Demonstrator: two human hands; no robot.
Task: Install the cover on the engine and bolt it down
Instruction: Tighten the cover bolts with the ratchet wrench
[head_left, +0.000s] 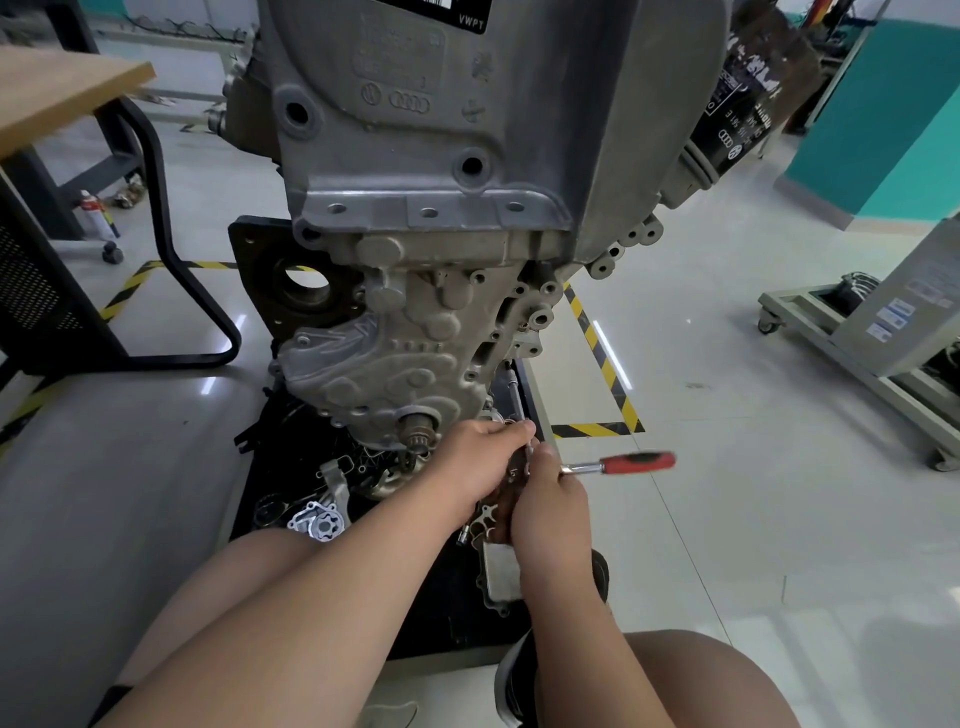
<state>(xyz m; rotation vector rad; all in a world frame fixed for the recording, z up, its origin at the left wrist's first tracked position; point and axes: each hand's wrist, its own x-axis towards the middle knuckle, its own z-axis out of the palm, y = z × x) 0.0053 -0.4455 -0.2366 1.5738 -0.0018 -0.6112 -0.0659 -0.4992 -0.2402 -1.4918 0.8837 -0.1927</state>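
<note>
The ribbed grey cast-metal cover (395, 374) already sits against the lower front of the tall grey engine block (467, 156), so the work appears to be at the bolting stage. The left hand (480, 457) pinches a slim steel extension bar (517, 402). The right hand (550, 501) curls round the head of a red-and-black-handled ratchet (636, 462). The next move probably calls for seating the socket squarely on a bolt at the cover's right edge before swinging the handle.

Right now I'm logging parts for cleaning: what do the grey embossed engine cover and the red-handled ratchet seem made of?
The grey embossed engine cover: likely cast aluminium, matte and grainy, with moulded bosses. The red-handled ratchet: bright, probably chromed steel head; handle looks red plastic or rubber with black inserts, though blurred.
</note>
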